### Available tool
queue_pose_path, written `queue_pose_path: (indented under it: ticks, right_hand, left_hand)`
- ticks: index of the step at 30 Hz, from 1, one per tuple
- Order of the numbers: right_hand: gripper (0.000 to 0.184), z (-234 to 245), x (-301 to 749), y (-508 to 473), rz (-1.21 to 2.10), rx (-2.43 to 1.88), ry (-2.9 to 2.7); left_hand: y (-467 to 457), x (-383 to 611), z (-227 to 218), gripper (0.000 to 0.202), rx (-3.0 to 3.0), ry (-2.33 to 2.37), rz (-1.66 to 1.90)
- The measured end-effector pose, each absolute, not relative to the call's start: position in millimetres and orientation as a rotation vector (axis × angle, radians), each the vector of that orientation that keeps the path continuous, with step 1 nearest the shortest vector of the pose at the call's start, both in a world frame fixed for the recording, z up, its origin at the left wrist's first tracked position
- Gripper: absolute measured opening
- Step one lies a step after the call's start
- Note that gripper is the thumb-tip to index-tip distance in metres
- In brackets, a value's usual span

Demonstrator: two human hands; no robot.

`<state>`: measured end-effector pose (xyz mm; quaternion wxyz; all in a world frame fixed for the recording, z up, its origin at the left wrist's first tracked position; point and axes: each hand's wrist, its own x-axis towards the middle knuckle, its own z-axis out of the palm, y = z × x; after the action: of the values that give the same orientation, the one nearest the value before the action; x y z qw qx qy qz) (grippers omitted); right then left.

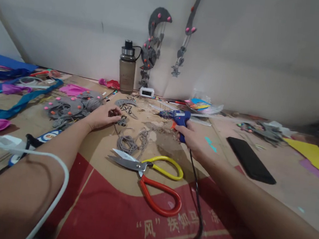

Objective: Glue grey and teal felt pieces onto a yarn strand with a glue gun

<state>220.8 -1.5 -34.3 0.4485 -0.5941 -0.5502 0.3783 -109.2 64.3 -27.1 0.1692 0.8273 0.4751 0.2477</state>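
Note:
My right hand (188, 136) is wrapped around a blue hot glue gun (182, 117) with an orange trigger. Its nozzle points left, and a black cord runs from the handle toward me. On the left, my left hand (105, 115) rests low over the cardboard, its fingertips pinched at a small dark grey felt piece (122, 121). A coil of grey cord (128, 142) lies just in front of that piece. Between my forearms, large scissors (139, 166) with one yellow and one red handle lie with blades parted. A grey felt crescent (125, 102) lies beyond my left hand.
A bottle (127, 71) and a small white device (147, 92) stand by the wall, where grey felt garlands (149, 53) hang. Grey felt pieces with pink balls (66, 105) lie left. A black phone (249, 159) lies right. A white cable (65, 178) crosses my left forearm.

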Motion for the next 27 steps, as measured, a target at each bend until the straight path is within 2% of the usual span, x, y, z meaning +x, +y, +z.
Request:
queue_pose_path:
  ticks: [5,12,18,21,24,27]
  right_hand:
    - [0.017,-42,247,-7,0.719,-1.571,-1.508]
    - [0.022,-36,226,5,0.742,-1.705,-1.606]
    - [0.035,-32,214,-4,0.005,-1.891,-1.970]
    - [0.037,-29,211,-22,-0.218,-1.815,-1.995]
    - [0.029,-28,204,-39,-0.195,-1.577,-2.069]
    - [0.022,-34,197,-48,-0.008,-1.394,-2.064]
  left_hand:
    - [64,-109,-27,0.031,2.487,1.521,0.810]
    - [61,-104,-24,0.027,2.609,1.669,0.981]
    - [58,-103,-21,0.030,2.653,1.819,0.931]
    - [58,-102,-19,0.031,2.648,1.895,0.981]
    - [57,-97,-15,0.029,2.641,1.907,1.089]
    - [53,-87,-8,0.027,2.655,1.795,1.133]
